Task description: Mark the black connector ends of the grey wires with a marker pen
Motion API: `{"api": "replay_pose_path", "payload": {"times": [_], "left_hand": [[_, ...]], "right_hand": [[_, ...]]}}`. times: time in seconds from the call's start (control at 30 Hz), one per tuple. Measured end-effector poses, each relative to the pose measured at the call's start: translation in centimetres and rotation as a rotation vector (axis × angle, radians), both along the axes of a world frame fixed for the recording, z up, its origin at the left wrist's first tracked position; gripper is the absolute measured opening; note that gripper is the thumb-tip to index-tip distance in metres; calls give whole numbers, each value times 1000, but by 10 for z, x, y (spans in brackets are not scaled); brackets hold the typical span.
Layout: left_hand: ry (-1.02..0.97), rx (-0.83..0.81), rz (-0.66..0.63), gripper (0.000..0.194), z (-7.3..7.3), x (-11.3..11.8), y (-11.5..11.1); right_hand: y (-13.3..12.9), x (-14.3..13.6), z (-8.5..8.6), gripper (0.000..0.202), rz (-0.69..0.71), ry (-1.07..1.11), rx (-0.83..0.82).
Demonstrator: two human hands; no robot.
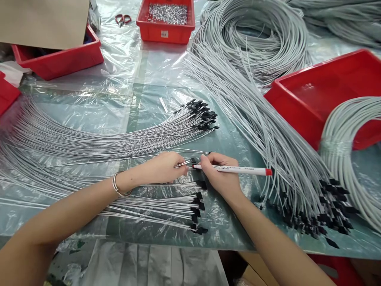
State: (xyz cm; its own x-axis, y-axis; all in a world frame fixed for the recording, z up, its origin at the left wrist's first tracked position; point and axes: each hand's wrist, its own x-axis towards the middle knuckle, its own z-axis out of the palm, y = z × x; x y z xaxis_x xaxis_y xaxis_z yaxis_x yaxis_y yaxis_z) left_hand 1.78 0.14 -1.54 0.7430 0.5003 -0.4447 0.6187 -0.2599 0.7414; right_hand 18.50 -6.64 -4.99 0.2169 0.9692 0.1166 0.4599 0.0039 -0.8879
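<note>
My left hand (172,165) is closed on thin grey cables near their tips, and black connectors (193,161) stick out past its fingers. From the right, my right hand (222,174) grips a white marker pen (242,170) with a red end cap. The pen's red tip is at the connectors, but whether it touches them I cannot tell. Just below my hands lies a row of cables (166,204) with black ends. Above them a larger cable bundle (119,145) curves off to the left, its black connectors (202,115) bunched at the right.
A red bin (163,35) of small metal parts stands at the back, beside red-handled scissors (123,20). Coiled grey cable (256,67) and a long cable bundle (268,131) occupy the right, near a red tray (327,79). Another red bin (59,63) sits back left.
</note>
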Motion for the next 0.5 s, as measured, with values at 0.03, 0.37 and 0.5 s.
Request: {"api": "replay_pose_path", "payload": {"times": [0.03,0.37,0.5], "left_hand": [[-3,5,-1,33,0,0,0],[-18,-36,14,35,-2,-1,0],[-71,-91,28,32,-4,-3,1]], "right_hand": [[0,0,0,29,3,5,2],[1,4,1,32,-30,119,-25],[3,12,3,30,-97,360,30]]}}
